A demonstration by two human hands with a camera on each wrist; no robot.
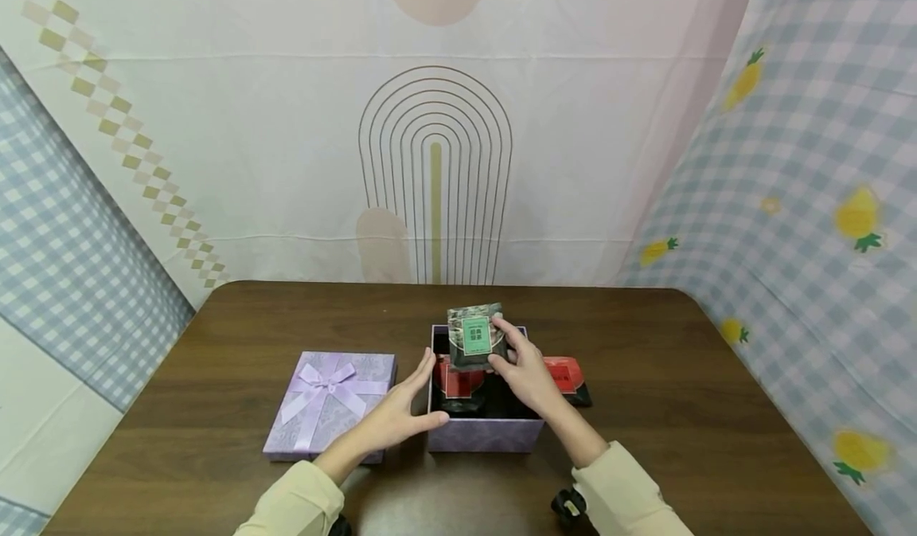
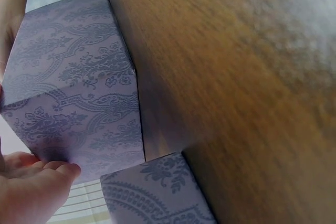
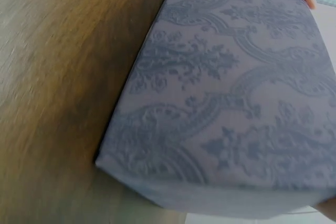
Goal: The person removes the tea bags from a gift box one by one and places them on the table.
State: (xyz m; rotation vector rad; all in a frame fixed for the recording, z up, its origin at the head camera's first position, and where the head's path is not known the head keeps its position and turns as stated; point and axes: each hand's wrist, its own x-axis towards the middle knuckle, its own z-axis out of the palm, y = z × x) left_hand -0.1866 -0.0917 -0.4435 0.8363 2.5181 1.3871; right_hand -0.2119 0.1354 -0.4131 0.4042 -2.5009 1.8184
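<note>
Right hand (image 1: 526, 369), lower centre of the head frame: grip narrow, thumb and fingers pinching the right edge of a square dark packet with a pale green label (image 1: 476, 337). Packet stands tilted, label facing the camera, over the opening of a lilac damask-patterned cardboard box (image 1: 487, 436) with a black interior. Contact between packet and box contents cannot be told.

Left hand (image 1: 397, 418), left of the box: grip wide, fingers straight and thumb spread, at the box's left wall; nothing held. Left wrist view shows these fingers at the patterned wall, lower left of the frame; firmness of contact cannot be told.

Inside the box, left part: a red-and-black glossy packet (image 1: 461, 385), partly behind the pinched one. Right of the box, on the brown wood-grain table (image 1: 215, 408): a second red-and-black packet (image 1: 566, 375), partly hidden by the right hand and forearm.

Lower left of centre: a square lilac patterned lid (image 1: 358, 367) with a pale purple ribbon bow (image 1: 327, 387), bow up, on the table near the box.

Both sleeves (image 1: 630, 492) cream.
</note>
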